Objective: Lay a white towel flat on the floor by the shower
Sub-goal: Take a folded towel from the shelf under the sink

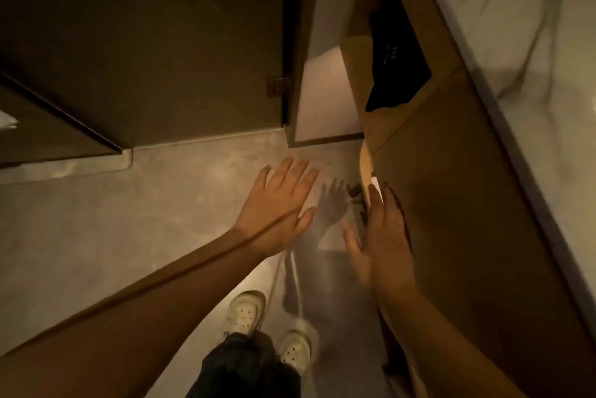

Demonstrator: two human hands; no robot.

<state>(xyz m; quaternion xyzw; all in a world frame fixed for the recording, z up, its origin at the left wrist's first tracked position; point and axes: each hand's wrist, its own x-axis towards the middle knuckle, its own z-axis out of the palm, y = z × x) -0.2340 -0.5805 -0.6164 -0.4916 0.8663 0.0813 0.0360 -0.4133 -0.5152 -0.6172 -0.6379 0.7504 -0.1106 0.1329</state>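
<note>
A: Hands in sight?
B: 2. The left hand (280, 204) and the right hand (383, 236).
A: Footwear?
B: 2, white: left shoe (245, 312), right shoe (295, 351).
A: Fixtures from where we stand?
B: 1 dark door (145, 43), 1 wooden cabinet (451, 204), 1 marble countertop (532, 59), 1 hand shadow (332, 204) on floor (96, 220).

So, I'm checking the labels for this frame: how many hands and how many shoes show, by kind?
Hands: 2 (left hand, right hand)
White clogs: 2 (left clog, right clog)
Total: 4
</note>
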